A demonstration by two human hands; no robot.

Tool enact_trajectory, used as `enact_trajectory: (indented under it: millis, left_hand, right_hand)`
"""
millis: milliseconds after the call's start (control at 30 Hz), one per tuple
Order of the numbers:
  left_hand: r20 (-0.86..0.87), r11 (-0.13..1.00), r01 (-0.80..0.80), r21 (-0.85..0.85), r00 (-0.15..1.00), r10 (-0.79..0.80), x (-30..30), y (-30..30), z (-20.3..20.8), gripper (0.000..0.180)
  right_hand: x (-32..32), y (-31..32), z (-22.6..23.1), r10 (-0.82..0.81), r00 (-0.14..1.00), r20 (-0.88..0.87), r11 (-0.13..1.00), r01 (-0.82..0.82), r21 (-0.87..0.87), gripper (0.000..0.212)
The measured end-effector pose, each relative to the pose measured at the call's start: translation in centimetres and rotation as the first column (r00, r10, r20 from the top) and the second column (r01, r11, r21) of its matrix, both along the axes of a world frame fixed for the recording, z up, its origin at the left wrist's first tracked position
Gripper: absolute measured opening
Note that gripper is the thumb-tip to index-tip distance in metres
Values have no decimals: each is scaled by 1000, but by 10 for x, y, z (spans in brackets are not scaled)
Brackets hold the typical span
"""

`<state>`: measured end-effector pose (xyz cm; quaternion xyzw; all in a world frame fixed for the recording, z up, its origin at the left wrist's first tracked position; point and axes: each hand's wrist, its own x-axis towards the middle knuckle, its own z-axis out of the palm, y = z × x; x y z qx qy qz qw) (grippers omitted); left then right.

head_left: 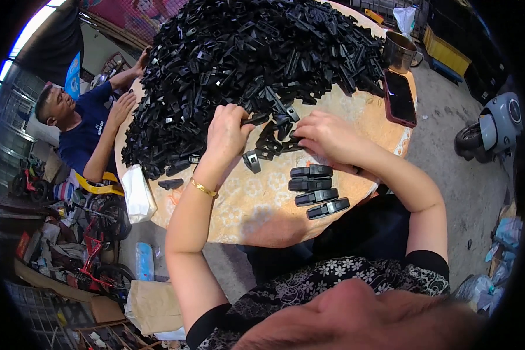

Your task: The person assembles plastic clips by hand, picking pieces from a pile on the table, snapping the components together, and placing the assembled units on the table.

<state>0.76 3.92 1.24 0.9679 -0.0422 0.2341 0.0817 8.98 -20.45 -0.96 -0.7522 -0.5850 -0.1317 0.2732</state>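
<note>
A great heap of black plastic clip-like pieces (239, 64) covers the far part of the round table (245, 216). At its near edge my left hand (228, 129) is closed, pinching a black plastic piece (255, 119) between thumb and fingers. My right hand (324, 137) lies across from it, fingers curled together on a black plastic piece at the edge of a small loose cluster (268, 143); the fingers partly hide it. Between the hands one piece with a silvery face (252, 161) rests on the cloth. Several longer black clips (312, 184) are lined up in a column below my right hand.
A phone in a red case (400, 99) and a metal mug (399, 51) stand at the table's right edge. A white packet (139, 195) sits at the left edge. Across the heap's left side a person in a dark blue shirt (87, 125) reaches toward the pieces.
</note>
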Motion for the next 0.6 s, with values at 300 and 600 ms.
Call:
enact_trajectory:
  millis: [300, 600]
  left_hand:
    - [135, 976, 215, -38, 969, -208, -22, -50, 10, 25]
    - [-200, 870, 430, -243, 855, -479, -48, -85, 7, 28]
  right_hand:
    - [4, -30, 3, 30, 616, -788, 985, 115, 127, 25]
    - [8, -63, 10, -96, 973, -210, 994, 83, -72, 23]
